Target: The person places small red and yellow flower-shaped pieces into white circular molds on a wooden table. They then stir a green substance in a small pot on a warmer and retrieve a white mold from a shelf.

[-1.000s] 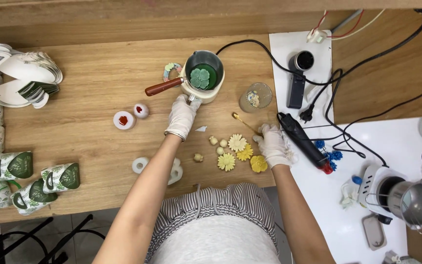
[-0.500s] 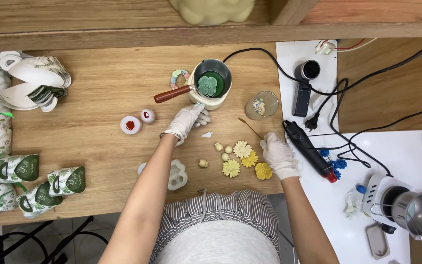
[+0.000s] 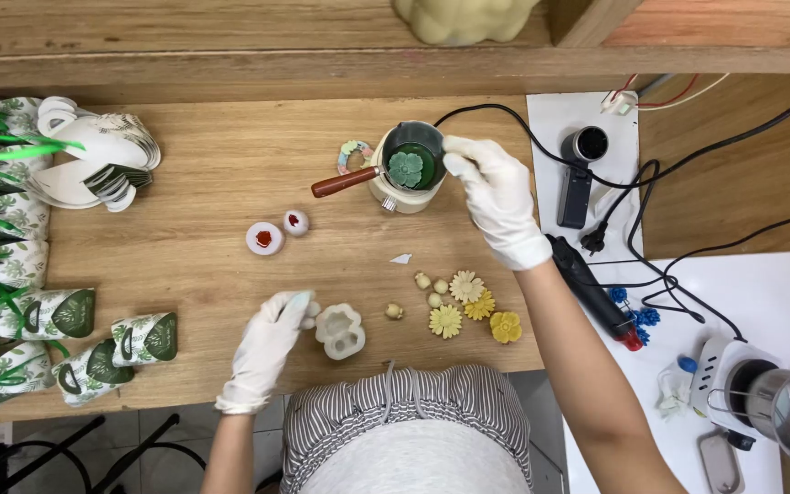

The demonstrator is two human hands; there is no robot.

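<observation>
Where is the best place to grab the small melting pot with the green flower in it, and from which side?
Probably by the brown handle of the pot, coming from the pot's left. It juts out sideways, clear of the rim, with bare table around it. The right hand is at the rim on the opposite side; the left hand is nearer the handle.

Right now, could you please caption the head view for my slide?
Gloved right hand at a small pot; left hand touches a white mould.
</observation>
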